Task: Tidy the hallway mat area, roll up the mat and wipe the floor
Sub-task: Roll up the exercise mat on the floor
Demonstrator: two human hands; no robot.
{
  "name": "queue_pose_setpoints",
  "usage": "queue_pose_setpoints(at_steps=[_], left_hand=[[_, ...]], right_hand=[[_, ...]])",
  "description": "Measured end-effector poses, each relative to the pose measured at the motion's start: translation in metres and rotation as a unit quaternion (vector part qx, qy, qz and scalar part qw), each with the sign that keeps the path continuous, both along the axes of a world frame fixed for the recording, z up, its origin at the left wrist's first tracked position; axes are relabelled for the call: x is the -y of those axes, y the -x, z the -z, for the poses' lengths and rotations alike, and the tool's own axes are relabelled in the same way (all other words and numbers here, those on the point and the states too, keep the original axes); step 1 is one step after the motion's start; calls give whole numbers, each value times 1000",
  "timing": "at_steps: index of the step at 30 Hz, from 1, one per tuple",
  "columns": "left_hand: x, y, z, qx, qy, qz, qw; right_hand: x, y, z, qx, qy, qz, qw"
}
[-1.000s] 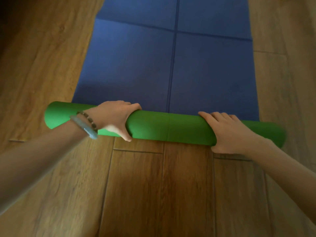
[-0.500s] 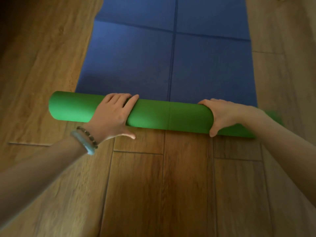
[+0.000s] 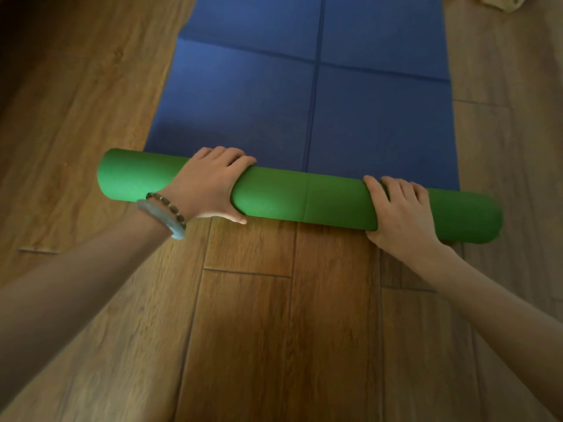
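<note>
The mat is blue on top and green underneath. Its near end is wound into a green roll [image 3: 298, 197] lying across the wooden floor [image 3: 274, 330]. The flat blue part [image 3: 304, 95] stretches away from me, marked by fold creases. My left hand [image 3: 210, 184] grips the roll left of its middle, fingers curled over the top and thumb on the near side. My right hand [image 3: 399, 208] grips it right of the middle in the same way. Beaded and pale bracelets sit on my left wrist.
Wood planks run on both sides of the mat and in front of the roll. A pale crumpled object [image 3: 502, 1] shows at the top right corner, beside the mat's far edge.
The roll has turned further onto the blue mat, away from me. Both hands shifted their hold on it; the right hand now lies over the top again.
</note>
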State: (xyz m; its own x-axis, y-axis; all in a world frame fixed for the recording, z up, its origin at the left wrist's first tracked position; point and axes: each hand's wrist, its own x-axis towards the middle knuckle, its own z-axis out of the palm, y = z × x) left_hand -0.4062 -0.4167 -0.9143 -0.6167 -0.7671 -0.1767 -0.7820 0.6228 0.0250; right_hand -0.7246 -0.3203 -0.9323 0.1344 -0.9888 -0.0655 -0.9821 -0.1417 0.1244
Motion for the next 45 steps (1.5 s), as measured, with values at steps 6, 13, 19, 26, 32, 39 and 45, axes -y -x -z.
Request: queue_pose_setpoints(at_steps=[6,13,19,26,32,39,45], left_hand=[[-10,1,10,-4,91,-15,996],[-26,-1,-7,57,-2,22,998],[-70,-5,-19,129,-161,56,977],[-63,-13,-25,60,-160,58,984],[-99,-19,-6,33,-6,59,998],[-77,-10,-1,33,0,68,997],[-29,8,-20,100,-197,51,974]], right_hand=[[15,2,-7,-12,-48,-2,999],[-7,-3,-30,-17,-143,-17,989],[-53,-7,-42,28,-289,-39,956],[-26,-1,-45,108,-433,-20,895],[5,1,-50,93,-526,29,845],[-19,1,-52,43,-375,8,926],[-62,-12,-18,37,-73,29,996]])
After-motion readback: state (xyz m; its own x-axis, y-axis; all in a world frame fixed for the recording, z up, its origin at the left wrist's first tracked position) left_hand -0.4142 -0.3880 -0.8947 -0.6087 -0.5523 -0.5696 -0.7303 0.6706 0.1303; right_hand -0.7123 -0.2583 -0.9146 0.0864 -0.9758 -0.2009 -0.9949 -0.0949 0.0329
